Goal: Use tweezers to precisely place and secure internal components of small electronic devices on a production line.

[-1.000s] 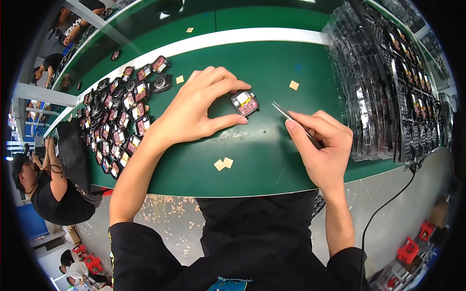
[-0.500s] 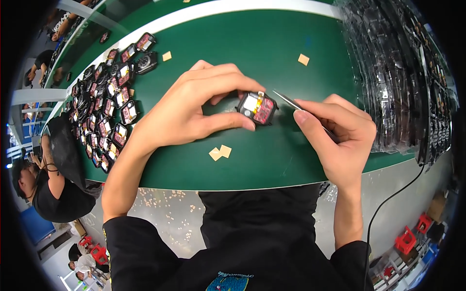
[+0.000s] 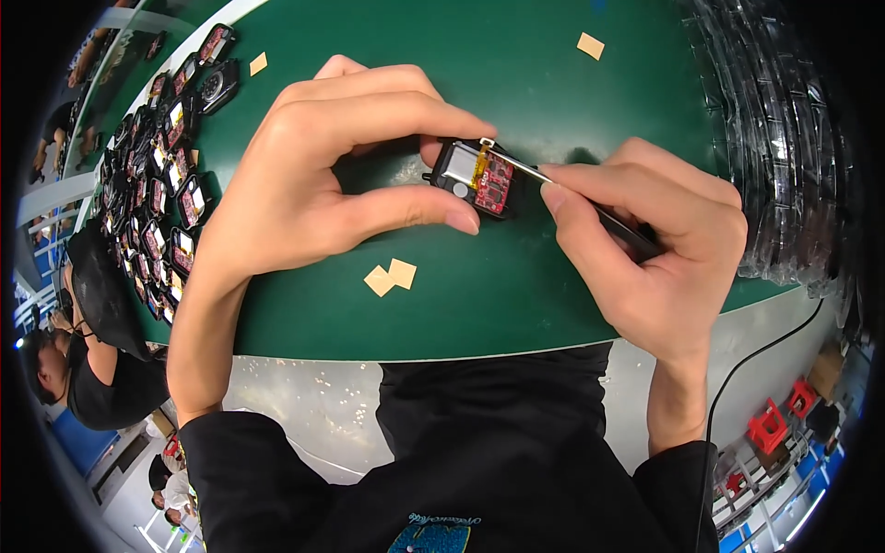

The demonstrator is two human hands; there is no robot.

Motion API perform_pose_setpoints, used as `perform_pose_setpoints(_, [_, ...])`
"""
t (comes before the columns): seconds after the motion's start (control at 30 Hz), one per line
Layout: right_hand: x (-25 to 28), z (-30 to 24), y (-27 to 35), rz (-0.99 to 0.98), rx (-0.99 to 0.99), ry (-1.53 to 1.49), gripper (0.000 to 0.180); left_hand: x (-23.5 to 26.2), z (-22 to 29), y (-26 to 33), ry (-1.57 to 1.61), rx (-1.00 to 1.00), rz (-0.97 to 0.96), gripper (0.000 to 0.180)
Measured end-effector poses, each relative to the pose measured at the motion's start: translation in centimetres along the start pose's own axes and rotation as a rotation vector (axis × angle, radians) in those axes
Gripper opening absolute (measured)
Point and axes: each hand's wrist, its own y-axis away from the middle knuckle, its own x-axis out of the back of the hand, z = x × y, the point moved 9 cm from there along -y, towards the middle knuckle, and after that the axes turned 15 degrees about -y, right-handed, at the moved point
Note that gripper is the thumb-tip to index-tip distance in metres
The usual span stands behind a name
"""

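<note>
Between thumb and fingers my left hand [image 3: 336, 166] grips a small black watch-like device [image 3: 477, 180] above the green table. Its open back shows a silver battery [image 3: 461, 166], a red circuit board [image 3: 494, 184] and a yellow flex strip with a small white end at the top edge. My right hand [image 3: 645, 230] is closed around tweezers [image 3: 525, 169]. The tweezers' thin metal tip reaches over the device's top edge, close by the white end of the strip; whether it touches cannot be made out.
Many similar open devices [image 3: 175, 175] lie heaped at the left. Clear plastic trays [image 3: 774, 147] are stacked at the right. Small tan squares [image 3: 401, 273] lie on the green table [image 3: 479, 304]. A black cable [image 3: 756, 355] hangs at the right. Another person [image 3: 92, 369] sits at far left.
The tweezers' tip has come left from beside the device to its top edge. The view has shifted, and the device appears slightly turned in my left hand.
</note>
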Motion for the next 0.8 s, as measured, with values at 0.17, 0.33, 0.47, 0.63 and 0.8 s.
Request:
perform_pose_setpoints(0.17, [0.7,-0.2,0.1,0.015,0.012,0.004,0.018,0.1,0.1,-0.3,-0.017,0.031,-0.014,0.067])
perform_pose_setpoints(0.33, [0.6,-0.5,0.4,0.014,0.087,0.068,0.026,0.1,-0.6,0.0,0.027,0.084,0.028,0.065])
perform_pose_setpoints(0.47, [0.3,-0.7,0.4,0.015,0.097,0.105,0.030,0.3,-0.4,-0.1,0.015,0.068,0.013,0.064])
perform_pose_setpoints(0.63, [-0.1,-0.9,0.5,0.025,0.139,0.142,0.031,0.2,-0.4,-0.3,0.028,0.053,0.002,0.064])
perform_pose_setpoints(0.8, [-0.1,-1.0,0.2,-0.038,0.087,0.100,0.029,0.4,-0.8,-0.3,0.046,0.047,-0.020,0.067])
